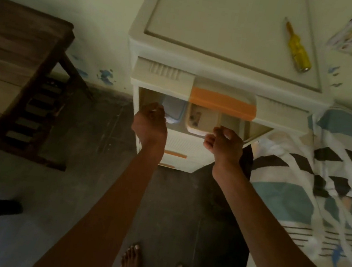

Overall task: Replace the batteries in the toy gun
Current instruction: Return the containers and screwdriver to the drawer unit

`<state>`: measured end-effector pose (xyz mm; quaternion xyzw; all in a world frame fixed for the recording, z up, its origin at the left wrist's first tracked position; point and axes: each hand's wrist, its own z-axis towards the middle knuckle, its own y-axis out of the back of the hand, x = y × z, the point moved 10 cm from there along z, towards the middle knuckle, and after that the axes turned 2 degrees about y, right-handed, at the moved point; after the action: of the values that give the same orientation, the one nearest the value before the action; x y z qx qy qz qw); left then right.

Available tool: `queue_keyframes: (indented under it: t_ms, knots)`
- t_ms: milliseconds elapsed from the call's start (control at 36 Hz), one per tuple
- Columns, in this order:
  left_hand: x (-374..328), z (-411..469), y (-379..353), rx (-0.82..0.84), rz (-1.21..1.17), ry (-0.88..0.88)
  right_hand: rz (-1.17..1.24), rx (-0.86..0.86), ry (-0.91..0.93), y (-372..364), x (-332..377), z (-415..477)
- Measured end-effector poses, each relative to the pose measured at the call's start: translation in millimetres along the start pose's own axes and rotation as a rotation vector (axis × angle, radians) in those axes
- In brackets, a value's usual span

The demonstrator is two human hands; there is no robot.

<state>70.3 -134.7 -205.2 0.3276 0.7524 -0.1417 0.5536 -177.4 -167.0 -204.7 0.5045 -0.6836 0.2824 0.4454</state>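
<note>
While both arms reach up the middle of the frame, the left hand (150, 123) and the right hand (225, 142) sit with curled fingers at the open drawer (231, 119) of a cream plastic cabinet (206, 26). Whether either grasps anything cannot be told. Blurred containers (203, 120) lie inside, and whether the toy gun is among them is unclear. A yellow-handled screwdriver (297, 51) lies on the cabinet's top surface, upper right. A patterned bed sheet (333, 163) fills the right edge.

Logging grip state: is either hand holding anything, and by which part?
Cannot tell: left hand and right hand curl at the open cream plastic drawer; no held item shows.
</note>
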Motion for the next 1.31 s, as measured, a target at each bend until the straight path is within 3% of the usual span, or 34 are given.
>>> queue_keyframes:
  t_ms: [389,583,806,861,1000,1083,1194,1306]
  knots:
    - [-7.7,8.7,-7.3,-0.099,0.017,-0.007,0.016,0.012,-0.043,-22.2,-7.6,9.2]
    - [-9.5,-9.0,6.0,-0.091,0.170,0.008,-0.182,0.024,-0.057,5.5,-19.6,-9.9]
    - [-35.1,-99.8,56.7,0.051,0.098,0.076,-0.424,0.238,0.268,44.7,87.2,-112.5]
    - [-63.8,-129.1,69.3,0.072,0.121,-0.032,-0.424,0.244,0.390,54.2,122.9,-133.7]
    - [-170.0,-183.3,56.5,0.213,0.410,-0.600,-0.529,0.026,0.738,72.3,225.5,-146.8]
    - [-208.0,-193.2,17.2,0.318,0.689,-0.911,-0.659,-0.089,0.786,63.6,255.9,-120.5]
    - [-204.1,-188.2,-23.8,0.519,0.955,-0.976,-0.827,-0.163,0.738,51.5,264.9,-86.2]
    - [-194.1,-184.9,-33.0,0.508,1.054,-1.014,-0.975,-0.179,0.636,45.0,261.3,-61.5]
